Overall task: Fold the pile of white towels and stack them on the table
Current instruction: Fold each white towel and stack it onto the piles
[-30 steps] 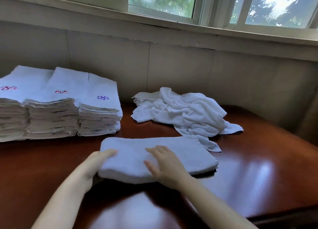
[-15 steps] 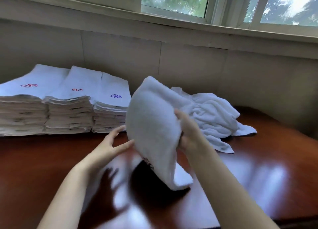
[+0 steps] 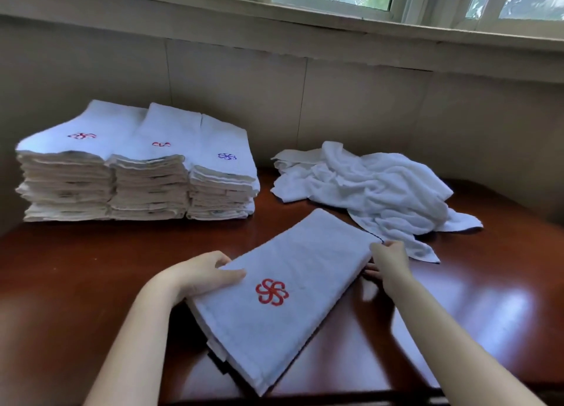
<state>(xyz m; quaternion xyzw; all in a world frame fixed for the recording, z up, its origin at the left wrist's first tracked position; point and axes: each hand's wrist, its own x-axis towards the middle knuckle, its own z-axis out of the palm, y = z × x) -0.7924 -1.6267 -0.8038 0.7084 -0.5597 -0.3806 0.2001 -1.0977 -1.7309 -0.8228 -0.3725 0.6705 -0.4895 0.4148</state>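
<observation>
A folded white towel with a red flower emblem facing up lies at a slant near the front of the brown table. My left hand grips its left long edge, thumb on top. My right hand holds its far right corner, fingers partly under the edge. A loose pile of unfolded white towels lies behind the right hand. Three stacks of folded towels with red and purple emblems stand at the back left.
A beige wall runs directly behind the table under a window sill. The table's front edge is close to me at the bottom. Bare wood shows at the left front and at the right.
The towel was flat with its plain side up, then lifted and turned over in the air. Now it is down on the table, emblem up, slanted, with a hand at each side.
</observation>
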